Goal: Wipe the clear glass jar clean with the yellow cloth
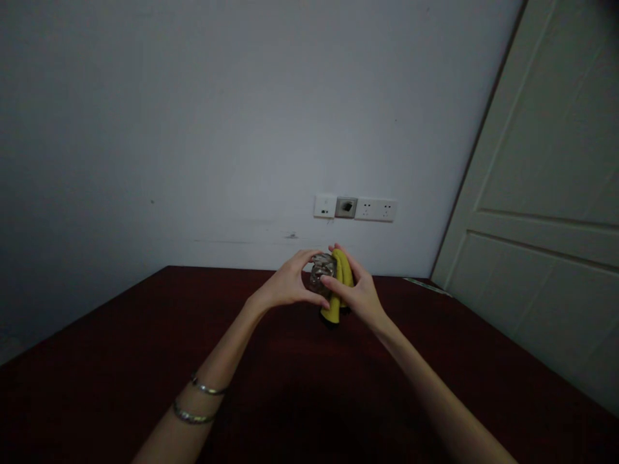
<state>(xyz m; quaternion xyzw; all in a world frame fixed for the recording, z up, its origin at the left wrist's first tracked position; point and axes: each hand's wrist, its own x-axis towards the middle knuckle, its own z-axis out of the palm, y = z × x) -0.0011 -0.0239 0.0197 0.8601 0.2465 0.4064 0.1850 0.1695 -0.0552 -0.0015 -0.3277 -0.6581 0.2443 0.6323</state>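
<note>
One broad pale grey painted wall (207, 122) filling the upper view, one cream panelled door (546, 154) at the right, and below both, one wide dark reddish-brown wooden counter (420, 380) reaching to the foot of the wall. Low on the wall, just above the far edge of the counter, one horizontal row of white wall sockets (355, 208): four modules in all, with one white plate at the left, one recessed grey data socket next to it, and two white power sockets at the right, any printing on them too small to read. At the far right corner of the counter, near the door, one thin pale strip (426, 287), its kind too small to tell. Two bare forearms reaching in from the bottom of the view, with two thin silver bangles (200, 403) around the left one. Above the counter, near its far edge, one curved yellow banana shape (344, 270), possibly two fruits, partly hidden behind one clear faceted glass object (322, 270). Left hand (289, 283) closed around the left side of the glass object, fingers curving over its top. Right hand (356, 298) gripping from the right, fingers (336, 285) lying across the glass object and the yellow banana shape. Contact between the lower banana tip and the counter impossible to tell.
</note>
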